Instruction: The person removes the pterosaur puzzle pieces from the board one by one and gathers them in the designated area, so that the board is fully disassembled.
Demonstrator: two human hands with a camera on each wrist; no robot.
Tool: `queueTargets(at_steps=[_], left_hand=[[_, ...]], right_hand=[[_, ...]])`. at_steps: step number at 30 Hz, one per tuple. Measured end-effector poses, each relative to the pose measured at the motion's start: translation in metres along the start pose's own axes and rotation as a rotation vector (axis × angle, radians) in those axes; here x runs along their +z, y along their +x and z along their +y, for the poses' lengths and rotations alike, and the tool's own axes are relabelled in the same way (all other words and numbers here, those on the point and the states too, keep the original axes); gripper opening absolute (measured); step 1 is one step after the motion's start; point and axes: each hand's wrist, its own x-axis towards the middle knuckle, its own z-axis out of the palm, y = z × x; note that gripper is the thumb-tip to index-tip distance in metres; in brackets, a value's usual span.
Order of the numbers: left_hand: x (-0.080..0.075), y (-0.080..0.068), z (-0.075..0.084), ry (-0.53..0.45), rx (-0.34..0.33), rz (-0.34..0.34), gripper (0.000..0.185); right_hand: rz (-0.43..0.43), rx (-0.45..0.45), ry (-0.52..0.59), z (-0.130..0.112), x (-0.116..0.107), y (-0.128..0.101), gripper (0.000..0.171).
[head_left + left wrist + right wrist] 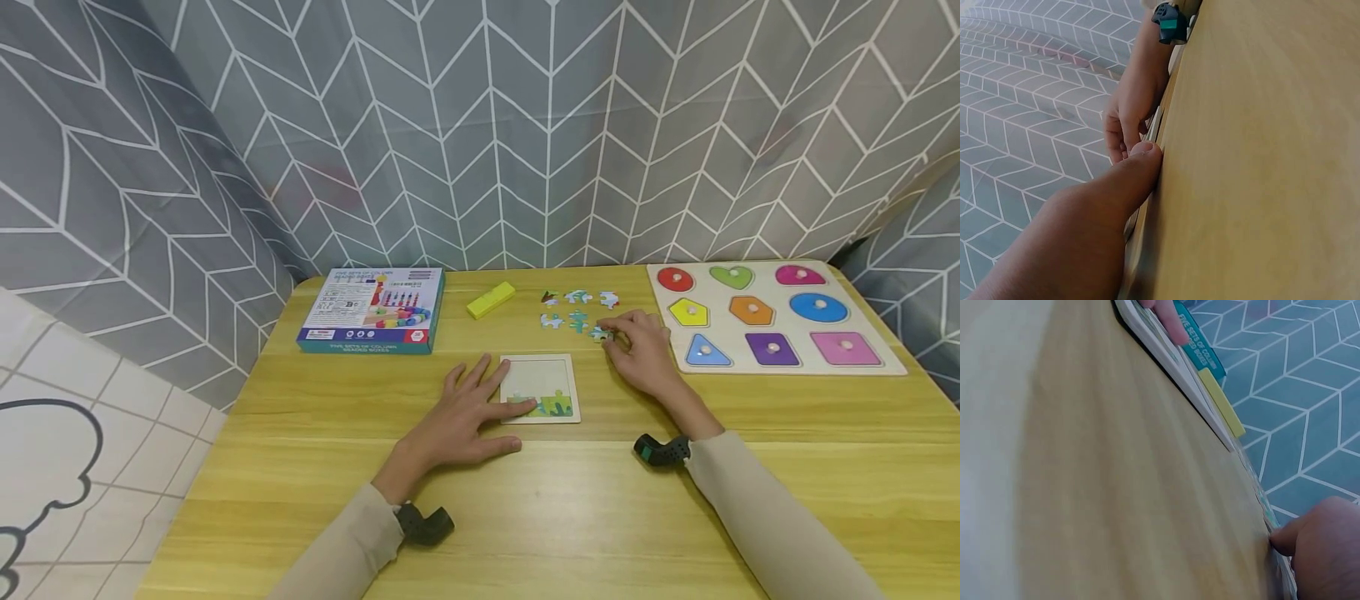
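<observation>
In the head view my left hand lies spread on a small square puzzle tray. One finger rests over the green puzzle pieces along the tray's near edge and partly hides them. The left wrist view shows its thumb at the table surface. My right hand is beyond the tray to the right, thumb and forefinger pinching a jigsaw piece. More loose jigsaw pieces lie beside it in two rows. In the right wrist view, the right hand touches down at the tabletop.
A teal-edged box stands at the back left. Close to it lies a yellow block. A shape board with knobbed pieces occupies the back right. Behind the wooden table hangs a grey patterned curtain.
</observation>
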Motion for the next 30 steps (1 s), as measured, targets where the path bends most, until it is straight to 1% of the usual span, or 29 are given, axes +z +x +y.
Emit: queueTargets(at_steps=[6, 13, 20, 25, 30], left_hand=[[0.001, 0.001, 0.000, 0.003, -0.014, -0.012, 0.056], [0.001, 0.001, -0.001, 0.000, -0.010, -0.008, 0.057], [0.000, 0.001, 0.000, 0.001, -0.011, -0.011, 0.056], [0.001, 0.001, 0.000, 0.010, -0.019, -0.020, 0.056], [0.000, 0.001, 0.000, 0.004, -0.012, -0.013, 0.056]], right_hand=[[0.000, 0.044, -0.026, 0.002, -0.002, 0.007, 0.027], [-0.003, 0.076, -0.018, 0.002, -0.003, 0.012, 0.028], [0.011, 0.083, -0.021, 0.003, -0.002, 0.011, 0.030], [0.020, 0.083, 0.001, 0.004, -0.002, 0.011, 0.028], [0.028, 0.082, 0.016, 0.006, -0.001, 0.012, 0.028]])
